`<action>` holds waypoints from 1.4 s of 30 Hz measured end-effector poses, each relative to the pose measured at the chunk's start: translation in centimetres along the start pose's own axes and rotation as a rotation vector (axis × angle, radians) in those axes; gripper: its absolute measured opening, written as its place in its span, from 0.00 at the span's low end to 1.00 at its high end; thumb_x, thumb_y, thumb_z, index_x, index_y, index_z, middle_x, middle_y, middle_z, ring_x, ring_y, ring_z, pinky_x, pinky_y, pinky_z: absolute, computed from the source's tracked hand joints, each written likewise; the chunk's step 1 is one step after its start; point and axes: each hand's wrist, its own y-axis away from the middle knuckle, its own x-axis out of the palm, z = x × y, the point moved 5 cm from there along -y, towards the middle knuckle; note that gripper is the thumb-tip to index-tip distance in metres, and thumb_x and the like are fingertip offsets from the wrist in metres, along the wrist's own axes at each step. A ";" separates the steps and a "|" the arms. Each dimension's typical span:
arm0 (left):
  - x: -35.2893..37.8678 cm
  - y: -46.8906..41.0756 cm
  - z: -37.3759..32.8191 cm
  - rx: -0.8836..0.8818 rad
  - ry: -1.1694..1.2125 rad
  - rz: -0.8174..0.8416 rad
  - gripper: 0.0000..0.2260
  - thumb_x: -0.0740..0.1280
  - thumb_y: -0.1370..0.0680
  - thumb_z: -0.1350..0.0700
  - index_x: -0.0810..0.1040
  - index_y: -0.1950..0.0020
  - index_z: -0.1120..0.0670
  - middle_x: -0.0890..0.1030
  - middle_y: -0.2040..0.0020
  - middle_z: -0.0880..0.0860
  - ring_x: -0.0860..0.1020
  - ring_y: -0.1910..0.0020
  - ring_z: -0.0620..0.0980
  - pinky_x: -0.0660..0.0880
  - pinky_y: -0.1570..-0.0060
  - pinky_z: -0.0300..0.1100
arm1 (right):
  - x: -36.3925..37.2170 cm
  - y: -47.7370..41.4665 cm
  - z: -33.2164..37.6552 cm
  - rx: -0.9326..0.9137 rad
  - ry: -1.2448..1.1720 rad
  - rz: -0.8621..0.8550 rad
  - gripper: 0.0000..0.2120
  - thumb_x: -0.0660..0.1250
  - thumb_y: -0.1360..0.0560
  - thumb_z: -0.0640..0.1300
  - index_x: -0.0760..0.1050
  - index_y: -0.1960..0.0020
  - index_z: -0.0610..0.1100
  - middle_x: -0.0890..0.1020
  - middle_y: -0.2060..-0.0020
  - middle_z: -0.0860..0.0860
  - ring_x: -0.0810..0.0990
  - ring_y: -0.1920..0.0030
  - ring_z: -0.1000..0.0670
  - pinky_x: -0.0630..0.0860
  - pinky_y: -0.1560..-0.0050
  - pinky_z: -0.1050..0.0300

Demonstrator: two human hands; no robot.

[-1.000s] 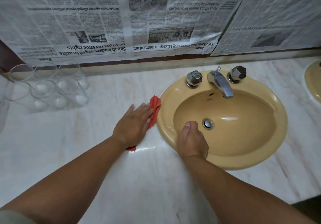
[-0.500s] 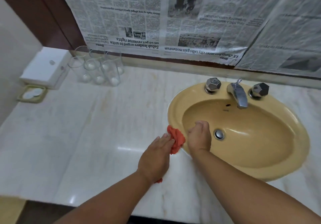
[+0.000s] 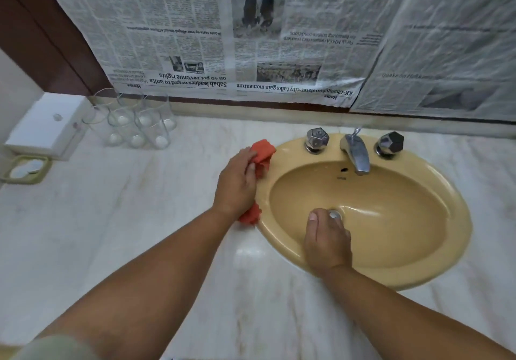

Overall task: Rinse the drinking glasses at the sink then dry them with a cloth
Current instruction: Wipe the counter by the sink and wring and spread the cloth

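Drinking glasses stood clustered at the upper left of the frame on the bench, well apart from the sink. The left hand grasped the orange cloth at the sink's left rim; the right hand sat clenched, seemingly empty, by the drain. The risk I judged likeliest was reaching into that tight cluster, perhaps with wet fingers, and knocking a neighbouring glass over.

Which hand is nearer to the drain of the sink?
Right. The right hand is in the sink, right at the drain; the left hand holds the cloth at the sink's left rim.
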 end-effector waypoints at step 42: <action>10.7 8.0 -9.0 -0.150 -0.437 0.705 0.06 0.64 0.17 0.45 0.76 0.49 0.46 0.84 0.42 0.49 0.79 0.36 0.53 0.69 0.29 0.52 | -9.0 -1.3 -7.2 0.302 -0.735 0.241 0.16 0.70 0.28 0.46 0.79 0.40 0.50 0.82 0.47 0.49 0.78 0.54 0.51 0.72 0.54 0.56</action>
